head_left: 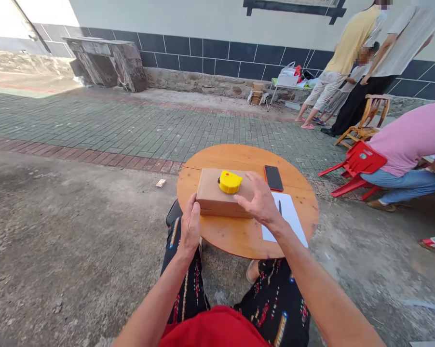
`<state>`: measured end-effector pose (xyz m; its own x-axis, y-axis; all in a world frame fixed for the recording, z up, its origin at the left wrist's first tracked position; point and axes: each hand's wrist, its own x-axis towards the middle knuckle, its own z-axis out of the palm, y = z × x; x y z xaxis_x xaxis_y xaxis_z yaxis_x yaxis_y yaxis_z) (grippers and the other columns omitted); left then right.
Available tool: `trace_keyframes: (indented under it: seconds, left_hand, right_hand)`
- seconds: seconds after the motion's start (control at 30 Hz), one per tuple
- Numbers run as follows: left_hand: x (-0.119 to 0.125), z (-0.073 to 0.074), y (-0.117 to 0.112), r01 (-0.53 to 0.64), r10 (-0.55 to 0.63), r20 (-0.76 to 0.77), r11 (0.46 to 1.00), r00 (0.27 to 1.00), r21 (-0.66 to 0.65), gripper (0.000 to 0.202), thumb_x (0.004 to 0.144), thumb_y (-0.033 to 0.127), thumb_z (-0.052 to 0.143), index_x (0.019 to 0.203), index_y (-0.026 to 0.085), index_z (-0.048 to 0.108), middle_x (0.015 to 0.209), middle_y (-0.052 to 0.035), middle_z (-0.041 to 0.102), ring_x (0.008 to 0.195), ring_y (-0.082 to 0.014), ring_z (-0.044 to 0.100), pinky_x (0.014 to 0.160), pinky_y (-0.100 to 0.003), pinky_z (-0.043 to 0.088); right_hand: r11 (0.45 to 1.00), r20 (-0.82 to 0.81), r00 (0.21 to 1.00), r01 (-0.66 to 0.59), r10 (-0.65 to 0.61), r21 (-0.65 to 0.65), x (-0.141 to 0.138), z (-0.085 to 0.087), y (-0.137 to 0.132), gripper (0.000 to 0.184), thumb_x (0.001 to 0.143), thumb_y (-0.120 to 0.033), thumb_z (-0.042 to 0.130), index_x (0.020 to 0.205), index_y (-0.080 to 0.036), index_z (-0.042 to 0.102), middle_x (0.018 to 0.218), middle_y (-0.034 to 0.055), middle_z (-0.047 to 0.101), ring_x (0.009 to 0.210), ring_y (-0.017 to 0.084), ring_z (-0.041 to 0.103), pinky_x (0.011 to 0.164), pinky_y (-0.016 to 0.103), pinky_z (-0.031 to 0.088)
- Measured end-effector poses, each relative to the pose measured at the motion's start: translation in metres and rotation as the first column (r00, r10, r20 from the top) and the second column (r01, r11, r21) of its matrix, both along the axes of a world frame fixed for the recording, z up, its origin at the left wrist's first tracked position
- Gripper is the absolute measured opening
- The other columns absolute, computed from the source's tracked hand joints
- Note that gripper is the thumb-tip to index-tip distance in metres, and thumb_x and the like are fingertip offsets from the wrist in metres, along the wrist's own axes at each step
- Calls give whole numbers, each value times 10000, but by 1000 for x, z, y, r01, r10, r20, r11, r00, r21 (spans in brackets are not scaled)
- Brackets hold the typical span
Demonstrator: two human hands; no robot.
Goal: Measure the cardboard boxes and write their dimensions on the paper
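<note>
A closed brown cardboard box (pixel 212 190) lies on the round wooden table (pixel 235 235) before me. On its top rests a yellow tape measure (pixel 229 182) with a black tip at its left. My left hand (pixel 190 225) is at the box's front left corner, fingers extended and holding nothing; whether it presses on the side I cannot tell. Just right of the tape measure, my right hand (pixel 259 197) reaches over the box with thumb and fingers spread apart, nothing between them.
Right of the box are a phone (pixel 273 178), white paper (pixel 292 221) and a dark pen (pixel 280 207). A person in pink sits on a red chair (pixel 364 159) at the right. Several people stand by a wooden chair (pixel 371 118) and a cluttered small table (pixel 288 83) near the wall.
</note>
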<state>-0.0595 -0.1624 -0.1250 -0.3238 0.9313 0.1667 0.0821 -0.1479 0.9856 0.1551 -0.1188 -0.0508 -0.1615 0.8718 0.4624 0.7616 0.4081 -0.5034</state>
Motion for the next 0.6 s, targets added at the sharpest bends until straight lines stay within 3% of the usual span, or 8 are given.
trace_keyframes:
  seconds: [0.13, 0.23, 0.3, 0.37, 0.43, 0.5, 0.57, 0.6]
  left_hand:
    - [-2, 3, -7, 13, -13, -18, 1000, 1000, 11, 495, 967, 442, 465, 1397, 197, 486, 1435, -85, 522, 1333, -239, 472, 1132, -373, 348]
    - [-7, 8, -11, 3, 0, -96, 999, 995, 34, 489, 927, 371, 543, 1383, 205, 487, 1427, -90, 518, 1318, -243, 480, 1126, -394, 355]
    - [-11, 13, -12, -11, 24, -169, 997, 985, 80, 469, 905, 318, 566, 1358, 210, 508, 1420, -92, 519, 1327, -244, 465, 1128, -409, 351]
    - [-13, 20, -13, -12, 43, -219, 990, 975, 140, 435, 895, 270, 567, 1325, 211, 534, 1406, -94, 527, 1332, -240, 455, 1127, -418, 350]
    - [-14, 28, -15, -6, 52, -241, 983, 969, 186, 388, 890, 232, 564, 1277, 209, 568, 1382, -93, 544, 1321, -231, 462, 1126, -413, 348]
    - [-13, 38, -17, 7, 46, -240, 977, 970, 212, 330, 888, 207, 563, 1215, 206, 609, 1330, -89, 580, 1279, -219, 497, 1114, -396, 362]
    - [-11, 46, -19, 30, 21, -223, 974, 975, 225, 274, 889, 191, 559, 1150, 203, 641, 1257, -82, 622, 1220, -208, 540, 1087, -378, 391]
    - [-9, 50, -19, 44, 6, -214, 973, 977, 228, 256, 888, 185, 557, 1126, 202, 651, 1222, -78, 637, 1193, -203, 556, 1072, -368, 403]
  right_hand:
    - [993, 135, 990, -28, 44, -116, -18, 2, 28, 923, 675, -481, 755, 1459, -162, 388, 1504, 193, 407, 1381, 389, 375, 1083, 592, 333]
    - [992, 121, 988, -79, 91, -99, -24, -4, 40, 781, 692, -417, 752, 1391, -194, 484, 1410, 160, 528, 1283, 374, 487, 1055, 578, 366]
    - [991, 17, 994, -108, 109, -79, -27, -6, 41, 667, 694, -380, 749, 1309, -201, 563, 1329, 139, 599, 1224, 353, 534, 1047, 553, 381]
    - [984, -216, 970, -139, 112, -114, -27, -5, 37, 584, 694, -392, 751, 1228, -198, 621, 1259, 119, 647, 1162, 325, 574, 1020, 512, 415]
    - [958, -545, 835, -214, 79, -189, -27, 1, 29, 482, 735, -450, 717, 1143, -200, 663, 1162, 90, 692, 1052, 283, 632, 929, 451, 486]
    - [906, -804, 594, -346, 11, -243, -25, 11, 17, 405, 800, -506, 646, 1084, -219, 680, 1074, 59, 720, 934, 247, 674, 797, 390, 540]
    - [845, -922, 385, -476, -49, -244, -23, 22, 4, 390, 828, -545, 607, 1054, -238, 687, 1033, 45, 733, 864, 238, 697, 691, 354, 559]
    - [814, -945, 319, -528, -73, -241, -22, 26, -2, 394, 830, -554, 606, 1053, -240, 689, 1028, 46, 737, 846, 239, 705, 660, 345, 563]
